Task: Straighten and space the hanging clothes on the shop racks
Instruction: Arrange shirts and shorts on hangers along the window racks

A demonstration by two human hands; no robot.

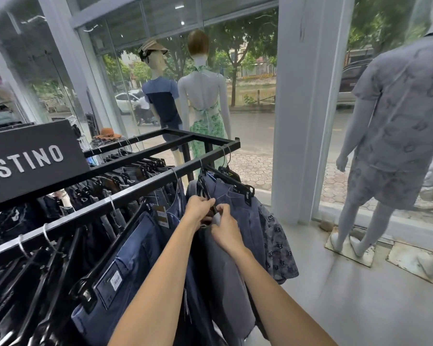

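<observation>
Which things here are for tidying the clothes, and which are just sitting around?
For the job:
- left hand and right hand, both holding the grey-blue garment near its hanger
- black rack rail
- hanging jeans

Just around:
- green-dress mannequin
- grey mannequin
- black sign
- orange hat

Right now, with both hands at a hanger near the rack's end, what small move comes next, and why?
Probably settle the black hanger, which the left hand and right hand hold, level, then slide it along the rail: the shorts here hang bunched against each other.
</observation>
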